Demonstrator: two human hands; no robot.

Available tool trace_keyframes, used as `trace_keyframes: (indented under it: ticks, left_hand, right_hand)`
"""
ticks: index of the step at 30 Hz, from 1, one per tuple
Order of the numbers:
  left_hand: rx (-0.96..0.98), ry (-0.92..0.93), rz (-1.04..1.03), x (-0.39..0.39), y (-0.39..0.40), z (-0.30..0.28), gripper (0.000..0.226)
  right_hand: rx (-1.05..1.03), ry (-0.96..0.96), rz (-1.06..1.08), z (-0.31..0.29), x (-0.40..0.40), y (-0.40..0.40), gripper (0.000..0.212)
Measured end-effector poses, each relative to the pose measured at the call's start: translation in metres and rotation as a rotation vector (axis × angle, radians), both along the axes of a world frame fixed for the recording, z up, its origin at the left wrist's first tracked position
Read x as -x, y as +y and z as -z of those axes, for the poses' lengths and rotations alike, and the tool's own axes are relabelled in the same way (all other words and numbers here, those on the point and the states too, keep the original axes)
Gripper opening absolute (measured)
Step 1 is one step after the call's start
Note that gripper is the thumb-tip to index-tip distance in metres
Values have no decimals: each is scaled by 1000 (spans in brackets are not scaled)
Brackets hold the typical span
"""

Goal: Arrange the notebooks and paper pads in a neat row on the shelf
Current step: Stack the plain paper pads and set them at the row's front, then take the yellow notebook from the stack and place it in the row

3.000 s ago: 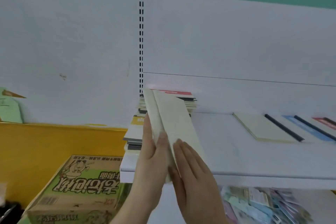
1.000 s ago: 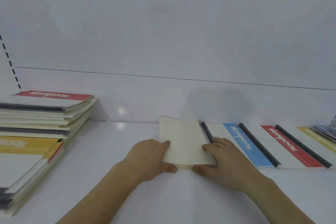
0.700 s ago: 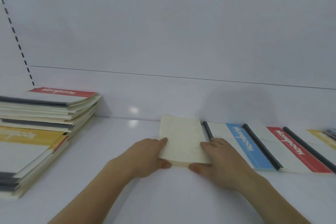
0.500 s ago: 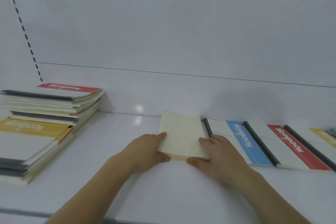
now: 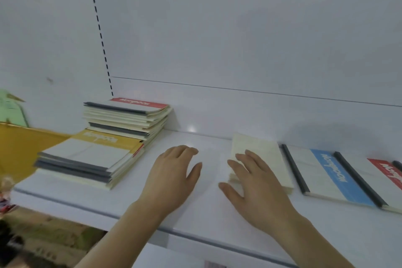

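- my left hand (image 5: 171,177) is flat over the white shelf (image 5: 206,213), fingers straight and slightly spread, holding nothing; whether the palm touches the shelf i cannot tell.
- my right hand (image 5: 254,187) lies with its fingers loosely straight on the near left corner of the cream pad (image 5: 261,156), resting on it rather than gripping; the thumb points left, off the pad and over the shelf.
- the cream pad lies flat on the shelf, its long side running away from me, its far end close to the back panel (image 5: 239,39).
- just beside the pad on the right lies a notebook with a blue stripe (image 5: 326,174) and a dark spine; the spine sits next to the pad's right edge, and whether they touch i cannot tell.
- further right, a notebook with a red stripe (image 5: 385,172) overlaps the blue one's right side, cut off by the frame edge.
- at the left end of the shelf are 2 piles: a front pile topped by a notebook with a yellow stripe (image 5: 93,154), and behind it a taller pile topped by a notebook with a red band (image 5: 130,113), close to the back panel.
- my left hand is between the front pile and the cream pad, apart from both.
- left of the shelf, lower down, is a yellow surface (image 5: 19,148), blurred.
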State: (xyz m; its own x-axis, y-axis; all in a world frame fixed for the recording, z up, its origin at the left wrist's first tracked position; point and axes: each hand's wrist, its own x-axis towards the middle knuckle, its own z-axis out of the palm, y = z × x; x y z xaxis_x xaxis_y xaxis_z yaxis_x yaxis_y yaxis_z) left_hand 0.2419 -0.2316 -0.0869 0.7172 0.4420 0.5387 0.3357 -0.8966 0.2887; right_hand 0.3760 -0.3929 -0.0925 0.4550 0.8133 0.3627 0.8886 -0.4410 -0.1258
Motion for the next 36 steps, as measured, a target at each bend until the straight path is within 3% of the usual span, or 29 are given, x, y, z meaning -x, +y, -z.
trace_keyframes:
  ticks: [6, 11, 15, 17, 19, 21, 23, 27, 31, 34, 36]
  left_hand:
    - [-2, -78, -150, 75, 58, -2, 27]
    - [-52, -73, -251, 138, 131, 6, 42]
    - [-43, 275, -279, 173, 182, 14, 84]
    - [-59, 409, -224, 182, 197, 23, 94]
    - [-111, 392, -168, 190, 206, 32, 88]
    - [-160, 312, -143, 196, 215, 37, 65]
    - [-165, 231, -106, 198, 222, 41, 50]
    - [-129, 32, -30, 201, 220, 40, 48]
    - [35, -278, -94, 205, 202, 15, 53]
    - [546, -279, 5, 208, 176, -16, 76]
    - [837, -220, 131, 203, 163, -25, 75]
  right_hand:
    - [-1, 18, -118, -10, 76, 64, 73]
    - [-7, 16, -124, -12, 140, 128, 64]
    - [-38, 1, -118, -2, 176, 179, 66]
    - [-10, 5, -95, 5, 186, 201, 76]
    - [31, 20, -72, 10, 190, 217, 82]
    - [65, -1, -65, 12, 192, 227, 80]
    - [50, -87, -77, 16, 194, 230, 65]
    - [-104, -227, -74, 5, 204, 220, 40]
    - [-329, -280, 25, -11, 218, 208, 36]
    - [-457, -323, -5, -12, 236, 206, 31]
    - [-465, -333, -96, -7, 249, 212, 27]
